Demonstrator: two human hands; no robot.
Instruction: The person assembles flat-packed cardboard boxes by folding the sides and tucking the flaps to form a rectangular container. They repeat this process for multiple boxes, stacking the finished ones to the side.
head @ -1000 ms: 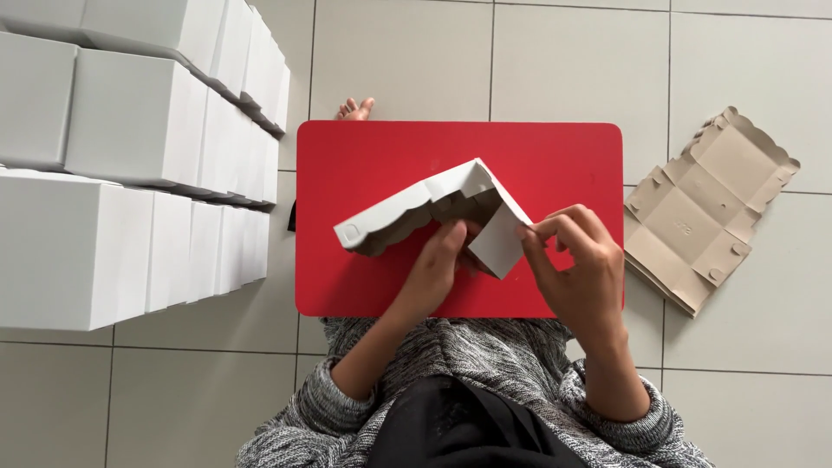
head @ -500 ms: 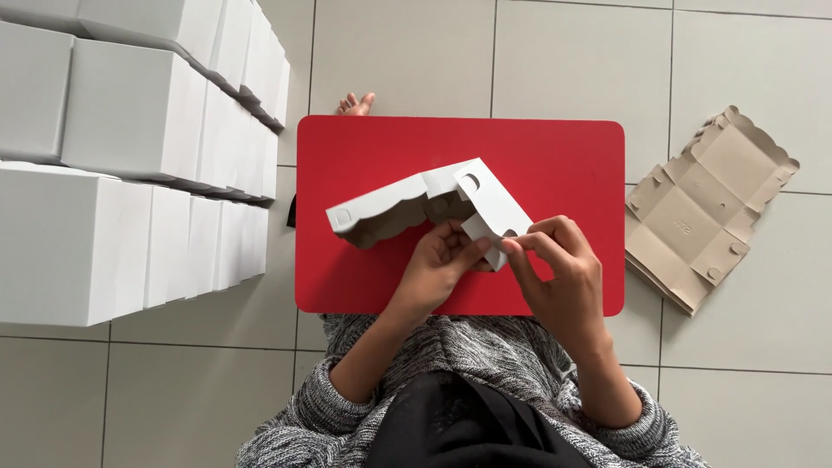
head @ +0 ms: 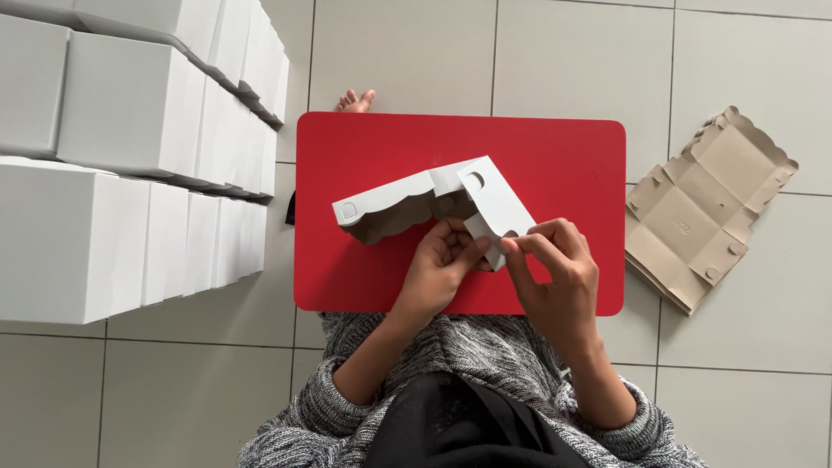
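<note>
Left hand [head: 439, 270] and right hand [head: 555, 276] are working close together, almost touching at the fingertips, both pinching the near corner of a half-folded white carton [head: 438, 204]. Left hand is reaching up from below with wrist bent, fingers curling up against the underside of the carton, thumb pressing on the flap beside the right hand's fingertips. Right hand is coming in from the right, knuckles up, index finger and thumb clamping a small white flap at the carton's lower right corner. Both forearms are showing grey knit sleeves pushed up. The carton is sitting just above and between the hands, lifted off the red table [head: 563, 152]: white outside, brown inside, scalloped edge running left, one panel angling down toward the right hand, small cut-out slots showing at the left end and near the fold. Well off to the right of the right hand, a flat brown carton blank [head: 706, 212] is lying on the tiled floor. Well left of the left hand, stacks of finished white boxes [head: 121, 165] are standing. Beyond the table's far edge, bare toes [head: 355, 100] are poking out.
</note>
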